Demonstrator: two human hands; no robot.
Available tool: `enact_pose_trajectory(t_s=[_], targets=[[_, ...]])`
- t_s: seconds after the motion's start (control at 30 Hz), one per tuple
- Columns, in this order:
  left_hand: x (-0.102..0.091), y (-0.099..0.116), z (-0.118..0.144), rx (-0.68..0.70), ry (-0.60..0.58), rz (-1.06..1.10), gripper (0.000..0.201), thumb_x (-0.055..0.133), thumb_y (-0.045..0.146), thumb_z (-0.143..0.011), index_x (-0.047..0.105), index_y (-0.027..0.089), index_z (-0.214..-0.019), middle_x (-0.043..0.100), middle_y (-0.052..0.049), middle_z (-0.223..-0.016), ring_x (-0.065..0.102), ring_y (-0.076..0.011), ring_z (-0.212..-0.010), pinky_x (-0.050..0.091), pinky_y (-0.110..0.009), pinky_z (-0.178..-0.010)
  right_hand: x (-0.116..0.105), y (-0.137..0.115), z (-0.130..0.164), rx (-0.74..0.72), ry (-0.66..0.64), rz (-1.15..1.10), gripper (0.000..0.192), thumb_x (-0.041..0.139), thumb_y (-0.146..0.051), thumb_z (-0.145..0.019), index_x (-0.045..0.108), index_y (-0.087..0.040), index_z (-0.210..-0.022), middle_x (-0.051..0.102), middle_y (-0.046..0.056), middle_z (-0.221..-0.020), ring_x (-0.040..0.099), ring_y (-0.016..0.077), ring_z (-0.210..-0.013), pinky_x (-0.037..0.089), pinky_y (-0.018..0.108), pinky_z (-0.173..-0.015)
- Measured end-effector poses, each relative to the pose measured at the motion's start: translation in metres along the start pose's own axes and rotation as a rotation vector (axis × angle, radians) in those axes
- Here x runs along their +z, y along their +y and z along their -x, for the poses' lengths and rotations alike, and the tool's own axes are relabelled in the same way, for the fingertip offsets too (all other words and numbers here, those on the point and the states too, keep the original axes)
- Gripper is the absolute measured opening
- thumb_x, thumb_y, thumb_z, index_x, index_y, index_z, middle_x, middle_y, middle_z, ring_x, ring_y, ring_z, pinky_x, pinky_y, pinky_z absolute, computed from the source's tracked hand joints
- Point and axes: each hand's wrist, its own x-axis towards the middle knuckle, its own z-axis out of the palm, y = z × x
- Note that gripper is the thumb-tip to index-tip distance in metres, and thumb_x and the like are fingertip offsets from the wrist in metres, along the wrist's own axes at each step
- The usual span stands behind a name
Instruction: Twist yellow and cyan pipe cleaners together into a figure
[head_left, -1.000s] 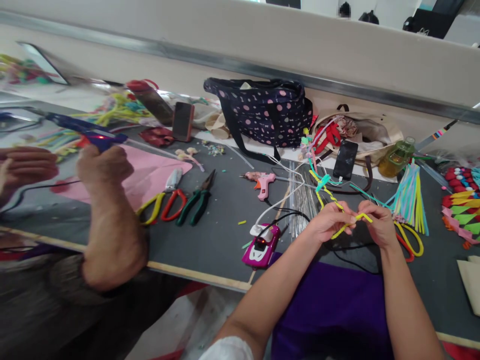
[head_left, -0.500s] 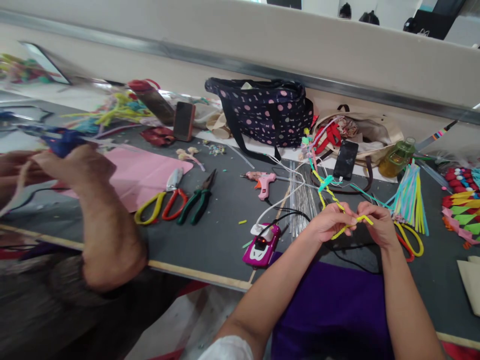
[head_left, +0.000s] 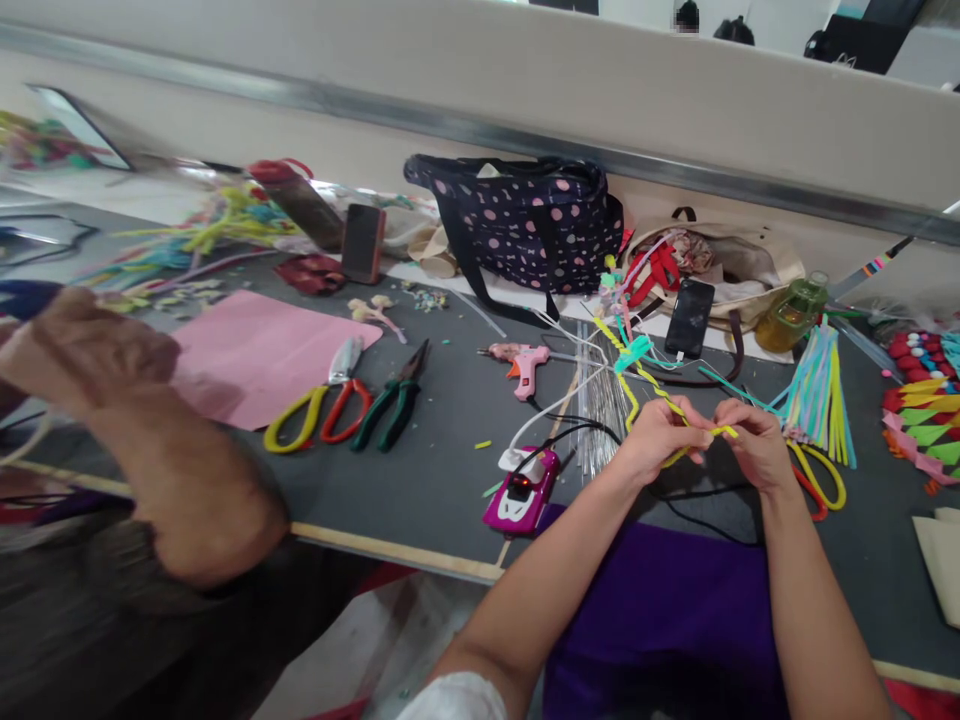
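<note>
Big grey table (head_left: pixel 450 480) fills the view, cluttered end to end, with a spotted bag (head_left: pixel 525 225) standing at the back against the wall and a pink sheet (head_left: pixel 255 355) lying flat to the left. A co-worker's arm (head_left: pixel 150 450) leans in on that side, blurred. Nearer the middle lie scissors (head_left: pixel 322 405), green pliers (head_left: pixel 390 400) just beside them, and a pink glue gun (head_left: pixel 525 365). Now the action: the left hand (head_left: pixel 660 440) and right hand (head_left: pixel 757 445) sit close together above the table's near edge, each pinching the yellow pipe cleaner (head_left: pixel 709 435) between thumb and fingertips. It looks light, fuzzy and bendable, likely holding whatever kink it's given, so a grip near the ends suits it best.
</note>
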Motion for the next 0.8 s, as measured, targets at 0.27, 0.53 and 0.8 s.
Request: enact_pose_trajectory(t_s=[0.27, 0.53, 0.8], targets=[[0.006, -0.006, 0.001, 0.285, 0.120, -0.279, 0.019, 0.074, 0.019, -0.064, 0.055, 0.014, -0.063, 0.069, -0.004, -0.074, 0.062, -0.0122, -0.059, 0.051, -0.023, -0.051, 0.003, 0.001, -0.001, 0.026, 0.100, 0.002, 0.008, 0.077, -0.025, -0.070, 0.069, -0.022, -0.071, 0.056, -0.001, -0.072, 0.050, 0.0140, -0.070, 0.040, 0.027, -0.065], [0.005, -0.024, 0.000, 0.548, 0.251, -0.638, 0.009, 0.060, 0.011, -0.073, 0.059, 0.017, -0.067, 0.066, -0.003, -0.078, 0.068, -0.0178, -0.084, 0.053, -0.028, -0.072, 0.015, 0.010, -0.001, 0.095, 0.265, 0.048, 0.012, 0.074, -0.027, -0.071, 0.064, -0.020, -0.073, 0.056, -0.003, -0.070, 0.048, 0.0117, -0.064, 0.039, 0.025, -0.063], [0.001, -0.012, -0.004, 0.270, 0.211, -0.349, 0.014, 0.070, 0.016, -0.065, 0.057, 0.015, -0.064, 0.068, -0.004, -0.076, 0.063, -0.0140, -0.063, 0.054, -0.026, -0.055, 0.016, 0.006, -0.001, 0.120, 0.226, 0.015, 0.016, 0.075, -0.026, -0.071, 0.065, -0.022, -0.084, 0.056, -0.003, -0.074, 0.049, 0.0121, -0.068, 0.039, 0.025, -0.065]])
